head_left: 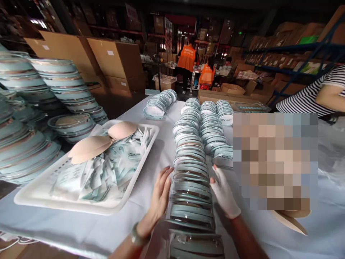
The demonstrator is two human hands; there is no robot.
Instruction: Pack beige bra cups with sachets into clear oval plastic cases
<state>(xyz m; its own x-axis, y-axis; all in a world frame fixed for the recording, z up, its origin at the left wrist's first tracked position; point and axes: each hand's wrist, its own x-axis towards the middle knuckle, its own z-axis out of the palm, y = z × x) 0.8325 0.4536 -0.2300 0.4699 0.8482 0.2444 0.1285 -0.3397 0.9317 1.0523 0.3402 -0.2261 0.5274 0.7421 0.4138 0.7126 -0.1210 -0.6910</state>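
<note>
A long row of clear oval packs with pale blue edges (192, 180) runs away from me along the table, standing on edge. Along its left side lies my left hand (160, 190), bare, a watch on the wrist, its fingers stretched forward. On the opposite side is my right hand (223, 190) in a white glove with some fingertips uncovered. Its fingers are extended and apart, close to the packs. Both hands flank the row; whether they press on it I cannot tell. Further packs labelled "beauty" (223, 156) stand in shorter rows to the right.
A white tray (72, 207) at left holds printed sachets and beige bra cups (91, 147). Tall stacks of blue packs (61, 82) rise beyond it. Cartons (115, 61) stand behind. A person in a striped shirt (309, 90) is at right; people in orange vests (187, 54) work farther back.
</note>
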